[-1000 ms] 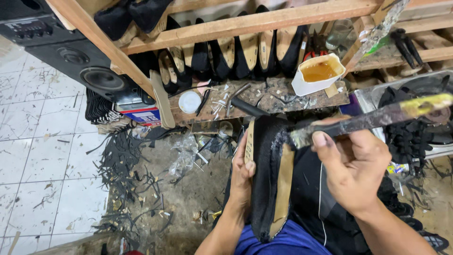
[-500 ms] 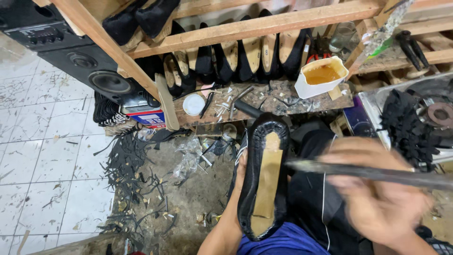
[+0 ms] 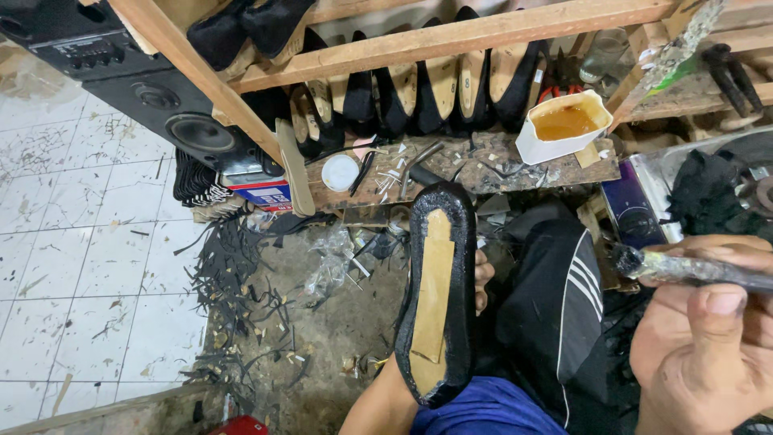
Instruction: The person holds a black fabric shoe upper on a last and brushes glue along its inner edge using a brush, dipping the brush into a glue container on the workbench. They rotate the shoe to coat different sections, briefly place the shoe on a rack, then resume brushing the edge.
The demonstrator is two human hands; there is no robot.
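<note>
My left hand [image 3: 480, 278] was behind the black shoe [image 3: 439, 294], fingers clamped on it, holding it sole-up with its tan insole board facing me and the toe toward twelve o'clock. My right hand [image 3: 704, 346], at four o'clock from the shoe, had thumb and fingers closed around a glue-caked brush [image 3: 688, 268], its tip pointing toward nine o'clock. A white tub of amber glue [image 3: 564, 126] sat at one o'clock on the cluttered wooden bench [image 3: 491, 165].
</note>
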